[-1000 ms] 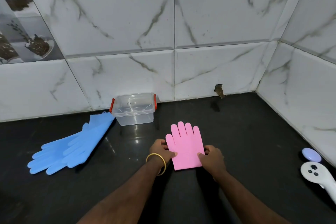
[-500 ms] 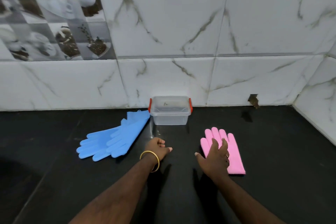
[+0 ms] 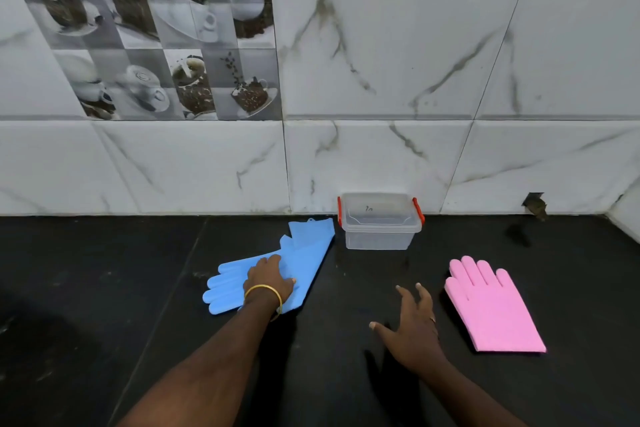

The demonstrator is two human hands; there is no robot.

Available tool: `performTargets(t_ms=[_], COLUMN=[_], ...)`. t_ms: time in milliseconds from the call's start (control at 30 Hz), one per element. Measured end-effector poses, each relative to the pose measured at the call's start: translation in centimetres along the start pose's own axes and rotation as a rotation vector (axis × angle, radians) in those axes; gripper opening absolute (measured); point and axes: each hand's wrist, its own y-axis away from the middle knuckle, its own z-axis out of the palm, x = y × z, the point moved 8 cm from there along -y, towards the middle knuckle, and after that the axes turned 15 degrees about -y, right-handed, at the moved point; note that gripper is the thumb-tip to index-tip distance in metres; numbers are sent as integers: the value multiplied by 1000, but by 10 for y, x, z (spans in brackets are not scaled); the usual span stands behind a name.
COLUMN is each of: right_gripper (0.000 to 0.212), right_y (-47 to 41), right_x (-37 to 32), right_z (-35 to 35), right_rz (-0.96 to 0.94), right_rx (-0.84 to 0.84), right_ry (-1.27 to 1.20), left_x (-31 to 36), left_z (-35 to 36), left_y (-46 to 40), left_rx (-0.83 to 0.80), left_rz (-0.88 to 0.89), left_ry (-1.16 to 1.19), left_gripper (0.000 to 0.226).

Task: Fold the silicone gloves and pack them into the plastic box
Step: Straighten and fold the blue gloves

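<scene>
Blue gloves [image 3: 304,253] flat just left of lidded clear box [image 3: 380,222]; pink gloves [image 3: 491,308] flat, well right.

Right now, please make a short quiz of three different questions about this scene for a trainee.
1. True or false: the lid of the plastic box is on.
2. Which thing does the left hand rest on? A) pink gloves B) blue gloves C) plastic box
3. Fill in: the right hand is spread above the black counter, and holds ____.

Key
1. True: the lid with red clips is on the box.
2. B: it lies on the blue gloves; the pink gloves lie flat, untouched, beside the right hand.
3. nothing.
</scene>
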Motion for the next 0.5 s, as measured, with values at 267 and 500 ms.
performTargets(t_ms=[267,500], right_gripper=[88,72], right_y=[12,13], right_x=[4,-28], right_z=[4,40], right_rz=[104,199], right_rx=[19,-113], right_ry=[-14,-501], left_x=[-5,51], left_z=[-4,-24], left_y=[-27,-11], left_rx=[-43,1], left_rz=[-35,247], left_ry=[100,374], left_gripper=[46,19])
